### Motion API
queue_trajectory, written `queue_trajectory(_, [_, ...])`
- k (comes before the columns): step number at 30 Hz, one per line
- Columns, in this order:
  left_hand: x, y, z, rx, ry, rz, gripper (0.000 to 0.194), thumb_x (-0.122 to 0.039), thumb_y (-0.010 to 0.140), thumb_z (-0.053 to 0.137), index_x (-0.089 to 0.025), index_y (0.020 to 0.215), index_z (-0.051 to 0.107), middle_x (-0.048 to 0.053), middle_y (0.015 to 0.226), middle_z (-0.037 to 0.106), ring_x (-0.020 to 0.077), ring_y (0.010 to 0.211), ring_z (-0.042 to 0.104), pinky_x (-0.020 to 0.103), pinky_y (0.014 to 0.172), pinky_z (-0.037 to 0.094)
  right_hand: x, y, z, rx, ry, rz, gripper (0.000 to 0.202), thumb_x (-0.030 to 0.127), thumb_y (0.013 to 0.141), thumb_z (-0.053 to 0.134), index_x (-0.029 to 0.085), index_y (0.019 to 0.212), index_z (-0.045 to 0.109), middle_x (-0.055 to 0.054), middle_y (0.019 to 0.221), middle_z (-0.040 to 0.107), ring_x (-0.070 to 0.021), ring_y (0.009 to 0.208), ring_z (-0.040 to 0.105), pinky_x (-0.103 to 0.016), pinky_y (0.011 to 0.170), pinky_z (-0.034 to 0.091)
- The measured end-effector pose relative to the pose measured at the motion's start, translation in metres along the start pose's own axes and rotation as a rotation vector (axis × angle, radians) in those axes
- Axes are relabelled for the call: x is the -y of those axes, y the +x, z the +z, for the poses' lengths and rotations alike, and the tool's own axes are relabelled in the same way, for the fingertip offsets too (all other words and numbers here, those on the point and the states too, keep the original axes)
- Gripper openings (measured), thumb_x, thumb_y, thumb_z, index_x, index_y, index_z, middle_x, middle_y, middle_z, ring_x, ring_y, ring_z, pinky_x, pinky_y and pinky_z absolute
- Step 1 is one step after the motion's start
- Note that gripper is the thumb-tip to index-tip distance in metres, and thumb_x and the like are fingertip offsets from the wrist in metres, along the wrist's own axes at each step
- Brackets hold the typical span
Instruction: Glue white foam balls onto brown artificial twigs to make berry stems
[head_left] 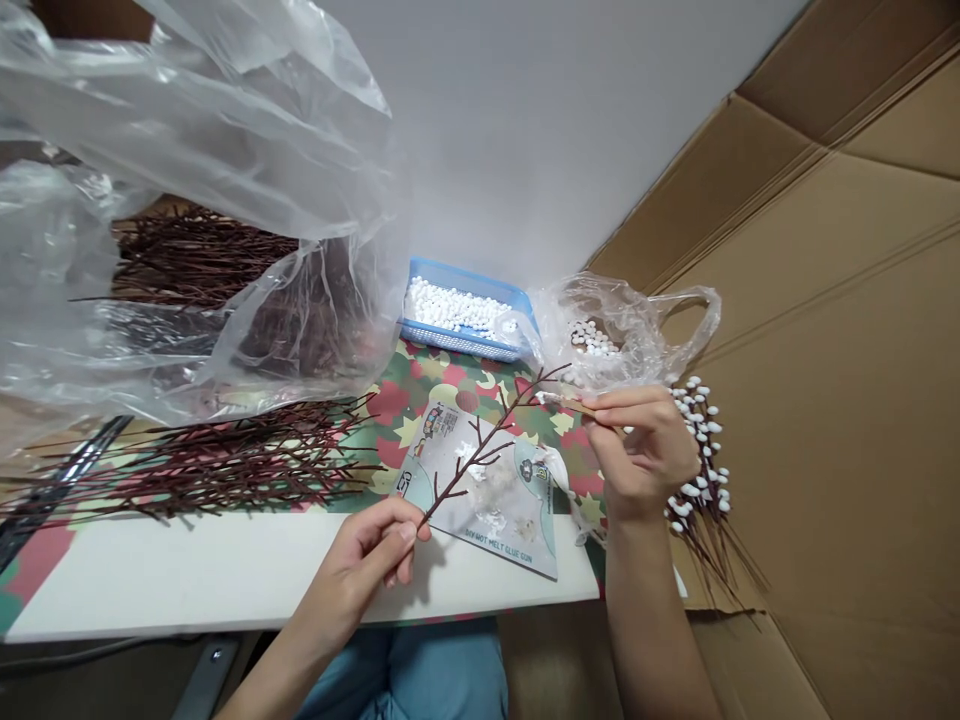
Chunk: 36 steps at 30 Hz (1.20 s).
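Fingers, left hand (375, 550): pinched round the lower end of one brown twig (487, 441), which slants up and away from them. Fingers, right hand (641, 450): gripping a small stick (577, 406), white-smeared tip beside the twig's far end; contact, I cannot tell from here. Below the twig, between my hands: one smeared card (511, 522). Beyond the fingers: blue basket (454, 343), white pellets (457, 306). Right of right fingers: white-tipped twigs (702, 482).

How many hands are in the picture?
2. The left hand is at the front, holding a brown branch by its lower end. The right hand is farther right, pinching a small stick.
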<state>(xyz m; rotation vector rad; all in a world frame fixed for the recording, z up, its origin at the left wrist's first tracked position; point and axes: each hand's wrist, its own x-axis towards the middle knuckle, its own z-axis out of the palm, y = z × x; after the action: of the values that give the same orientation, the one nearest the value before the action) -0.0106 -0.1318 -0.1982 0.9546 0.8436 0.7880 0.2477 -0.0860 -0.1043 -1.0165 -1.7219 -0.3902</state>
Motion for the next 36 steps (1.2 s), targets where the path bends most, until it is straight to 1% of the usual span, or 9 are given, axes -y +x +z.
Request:
queue_trajectory(6, [0.000,-0.001,0.000,0.003,0.031,0.013,0.038,-0.052,0.085,0.059,-0.016,0.079,0.065,-0.002,0.053,0.048,0.0104,0.051,0.037,0.021,0.048,0.026,-0.005,0.006,-0.010,0.157,-0.144,-0.112,0.024,0.000,0.069,0.060,0.023,0.069,0.055,0.003,0.070,0.065,-0.0164,0.064,0.061,-0.034,0.060,0.044])
queue_trajectory(12, [-0.001,-0.001,0.000,0.003,0.055,0.006,0.039,-0.053,0.084,0.058,-0.015,0.078,0.065,-0.001,0.051,0.050,0.0110,0.051,0.038,0.022,0.048,0.024,-0.005,0.007,-0.016,0.091,-0.059,-0.029,0.022,0.002,0.071,0.061,0.023,0.071,0.056,0.003,0.070,0.063,-0.0169,0.066,0.061,-0.034,0.060,0.045])
queue_trajectory(16, [-0.001,-0.001,0.000,0.004,0.058,0.015,0.037,-0.051,0.085,0.058,-0.016,0.078,0.065,-0.001,0.052,0.049,0.0106,0.051,0.039,0.021,0.049,0.025,0.004,0.009,-0.011,0.126,-0.074,-0.090,0.022,0.001,0.071,0.060,0.023,0.071,0.055,0.003,0.071,0.065,-0.0165,0.065,0.060,-0.034,0.059,0.044])
queue_trajectory(20, [0.000,-0.002,0.000,-0.006,0.050,0.025,0.035,-0.050,0.085,0.059,-0.016,0.078,0.065,-0.002,0.054,0.049,0.0101,0.050,0.038,0.021,0.048,0.025,-0.001,0.008,-0.014,0.184,-0.198,-0.141,0.023,0.000,0.070,0.060,0.023,0.068,0.054,0.003,0.070,0.065,-0.0168,0.064,0.060,-0.034,0.061,0.042])
queue_trajectory(22, [0.000,-0.002,0.000,-0.004,0.047,0.023,0.036,-0.051,0.085,0.059,-0.016,0.079,0.065,-0.002,0.053,0.049,0.0103,0.051,0.038,0.022,0.048,0.025,-0.007,0.006,-0.018,0.162,-0.201,-0.115,0.023,0.001,0.070,0.061,0.023,0.069,0.056,0.003,0.069,0.065,-0.0174,0.065,0.061,-0.035,0.061,0.043])
queue_trajectory(27, [0.000,-0.002,-0.001,0.012,0.056,0.015,0.038,-0.052,0.086,0.057,-0.015,0.079,0.065,-0.002,0.052,0.048,0.0106,0.051,0.037,0.022,0.048,0.024,-0.013,0.002,-0.019,-0.060,-0.004,0.017,0.021,0.003,0.071,0.064,0.024,0.072,0.059,0.002,0.071,0.064,-0.0179,0.067,0.062,-0.035,0.061,0.047])
queue_trajectory(29, [-0.001,-0.002,-0.001,0.021,0.058,0.015,0.038,-0.052,0.086,0.057,-0.016,0.078,0.064,-0.002,0.052,0.047,0.0102,0.051,0.037,0.022,0.048,0.024,-0.012,0.002,-0.016,-0.111,0.027,0.031,0.022,0.003,0.071,0.064,0.024,0.073,0.060,0.002,0.071,0.064,-0.0176,0.068,0.061,-0.035,0.062,0.047])
queue_trajectory(33, [0.000,-0.001,-0.001,0.024,0.047,0.029,0.037,-0.052,0.086,0.057,-0.016,0.079,0.063,-0.003,0.053,0.046,0.0096,0.051,0.037,0.021,0.048,0.025,-0.016,0.000,-0.012,-0.040,-0.074,-0.024,0.022,0.002,0.069,0.065,0.022,0.071,0.059,0.002,0.072,0.064,-0.0170,0.068,0.061,-0.033,0.063,0.046])
queue_trajectory(36, [0.002,-0.001,-0.002,0.016,0.029,0.037,0.036,-0.051,0.086,0.058,-0.016,0.079,0.063,-0.003,0.053,0.046,0.0096,0.051,0.037,0.021,0.048,0.026,-0.024,-0.003,-0.017,0.024,-0.172,-0.046,0.022,0.001,0.068,0.063,0.022,0.069,0.058,0.002,0.070,0.064,-0.0170,0.068,0.061,-0.033,0.064,0.044])
